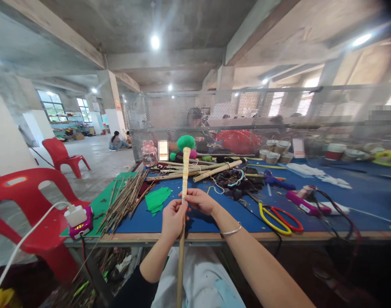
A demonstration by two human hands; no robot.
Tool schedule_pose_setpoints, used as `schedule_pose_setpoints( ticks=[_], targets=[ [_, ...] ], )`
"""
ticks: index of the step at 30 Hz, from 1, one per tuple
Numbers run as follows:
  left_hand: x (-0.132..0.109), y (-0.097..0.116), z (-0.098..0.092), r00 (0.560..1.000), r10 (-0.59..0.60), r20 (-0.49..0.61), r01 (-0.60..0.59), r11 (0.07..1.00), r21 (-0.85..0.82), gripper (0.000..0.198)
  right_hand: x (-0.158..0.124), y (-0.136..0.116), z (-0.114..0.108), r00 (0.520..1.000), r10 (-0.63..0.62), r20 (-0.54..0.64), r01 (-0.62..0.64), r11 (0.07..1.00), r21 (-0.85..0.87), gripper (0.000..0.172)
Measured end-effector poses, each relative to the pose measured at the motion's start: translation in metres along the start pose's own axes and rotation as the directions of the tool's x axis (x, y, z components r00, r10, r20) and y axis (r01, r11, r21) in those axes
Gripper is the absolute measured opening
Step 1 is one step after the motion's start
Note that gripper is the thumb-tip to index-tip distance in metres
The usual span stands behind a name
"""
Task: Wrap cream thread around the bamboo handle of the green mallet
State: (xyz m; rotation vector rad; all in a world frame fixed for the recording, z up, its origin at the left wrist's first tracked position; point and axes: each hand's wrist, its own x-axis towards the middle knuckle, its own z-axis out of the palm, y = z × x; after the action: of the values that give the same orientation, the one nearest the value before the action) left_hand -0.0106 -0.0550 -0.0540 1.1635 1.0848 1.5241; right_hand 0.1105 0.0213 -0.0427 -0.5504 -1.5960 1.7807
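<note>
A long bamboo stick (pixel 181 261) with a round green padded head (pixel 185 142) stands upright before me, its lower end near my lap. Pale yellowish wrapping (pixel 185 171) covers the stretch below the head. My left hand (pixel 173 219) is closed around the stick under the wrapping. Just above it, my right hand (pixel 199 201) pinches the stick at the wrapping's lower end. A piece of green cloth (pixel 158 199) lies on the blue table top to the left of my hands.
Thin sticks (pixel 125 199) are piled at left. Bamboo pieces (pixel 217 170) lie behind my hands. Scissors (pixel 280 219) with yellow and red handles and a purple power strip (pixel 307 204) are at right. A mesh screen (pixel 170 115) closes the table's back. Red chairs (pixel 38 188) stand left.
</note>
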Motion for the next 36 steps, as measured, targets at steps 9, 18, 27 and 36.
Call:
schedule_pose_setpoints(
  ticks=[9,18,27,36],
  targets=[
    [0.008,-0.002,0.002,0.982,0.151,-0.114,-0.117,0.958,0.263,0.029,0.0,-0.005,0.002,0.991,-0.025,-0.129,0.012,0.995,-0.101,0.033],
    [0.009,0.013,-0.004,0.973,0.231,-0.007,-0.193,0.828,0.527,0.019,0.002,-0.003,0.004,0.981,-0.046,-0.187,0.02,0.99,-0.143,0.036],
    [0.01,0.002,-0.005,0.993,-0.112,0.039,0.114,0.992,-0.054,0.033,0.005,0.004,-0.002,0.997,0.041,-0.072,-0.045,0.998,-0.046,0.034],
    [0.012,-0.005,0.001,0.998,0.013,-0.059,-0.01,0.999,0.048,0.036,0.006,0.002,0.001,0.981,-0.065,-0.183,0.063,0.998,-0.017,0.031]
  ],
)
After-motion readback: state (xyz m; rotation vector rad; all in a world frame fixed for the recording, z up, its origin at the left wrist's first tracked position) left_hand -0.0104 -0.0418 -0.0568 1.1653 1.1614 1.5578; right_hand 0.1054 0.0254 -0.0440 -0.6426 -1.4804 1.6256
